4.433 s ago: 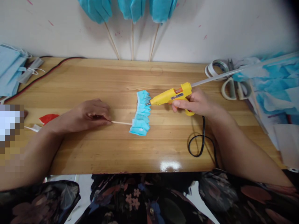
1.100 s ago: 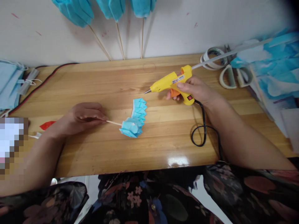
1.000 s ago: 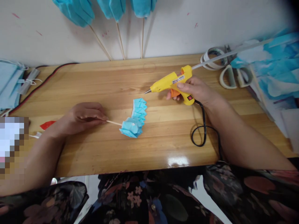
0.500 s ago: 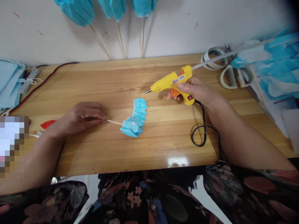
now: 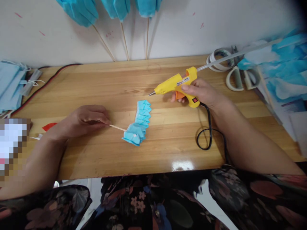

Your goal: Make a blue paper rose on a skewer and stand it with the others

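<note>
My left hand (image 5: 92, 118) is closed in a pinch on a thin wooden stick (image 5: 117, 127). At the stick's far end a pleated light-blue strip (image 5: 143, 113) is partly wrapped round it into a bundle (image 5: 133, 134), and the strip's loose zigzag-edged tail lies on the table away from me. My right hand (image 5: 196, 91) grips a yellow hot glue gun (image 5: 178, 83) by its handle, fingers at the orange trigger. Its metal nozzle points left, just above and apart from the strip's far end. A long clear glue stick (image 5: 223, 60) sticks out of its back.
Blue flowers on sticks (image 5: 116, 9) lean against the wall. Tape rolls (image 5: 222, 60), scissors (image 5: 235, 80) and blue sheets (image 5: 283, 70) lie at right. Face masks (image 5: 11, 86), a red piece (image 5: 49, 126) and a blurred-out object (image 5: 11, 140) lie left. A black cord (image 5: 210, 127) hangs from the glue gun.
The blue bundle on the stick has turned and sunk slightly towards me, its shape now flatter. My right hand and the glue gun have stayed in place.
</note>
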### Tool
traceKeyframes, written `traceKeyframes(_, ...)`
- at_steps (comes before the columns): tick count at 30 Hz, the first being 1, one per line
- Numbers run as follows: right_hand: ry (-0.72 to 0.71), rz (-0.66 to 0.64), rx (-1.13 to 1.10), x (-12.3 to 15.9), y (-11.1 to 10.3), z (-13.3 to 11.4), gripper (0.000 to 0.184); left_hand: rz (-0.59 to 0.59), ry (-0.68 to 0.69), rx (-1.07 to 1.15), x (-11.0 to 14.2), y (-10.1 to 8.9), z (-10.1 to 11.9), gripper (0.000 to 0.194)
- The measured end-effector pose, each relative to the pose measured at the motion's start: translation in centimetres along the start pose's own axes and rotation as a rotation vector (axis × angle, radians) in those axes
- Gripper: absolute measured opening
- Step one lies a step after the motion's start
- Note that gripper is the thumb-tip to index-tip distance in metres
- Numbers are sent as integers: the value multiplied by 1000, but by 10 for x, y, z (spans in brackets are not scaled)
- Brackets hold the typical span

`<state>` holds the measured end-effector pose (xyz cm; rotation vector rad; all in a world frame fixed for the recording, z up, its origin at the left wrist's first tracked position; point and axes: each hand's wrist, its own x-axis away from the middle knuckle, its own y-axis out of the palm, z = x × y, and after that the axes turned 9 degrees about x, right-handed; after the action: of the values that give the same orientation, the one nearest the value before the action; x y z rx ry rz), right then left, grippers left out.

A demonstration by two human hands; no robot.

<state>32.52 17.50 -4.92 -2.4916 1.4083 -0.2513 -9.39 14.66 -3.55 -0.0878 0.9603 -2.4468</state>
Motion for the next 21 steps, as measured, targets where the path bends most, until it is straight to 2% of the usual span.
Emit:
traceKeyframes(4, -3, 6, -6, 0, 0, -1, 59, -5, -10, 29, 0, 0, 1, 13)
traceKeyframes(13, 15, -2, -4, 1, 0, -2, 57, 3, -11, 25, 4, 2, -5, 13)
traceKeyframes(21, 17, -7, -1, 2, 1, -3, 58, 49, -27, -8, 1, 3, -3, 23)
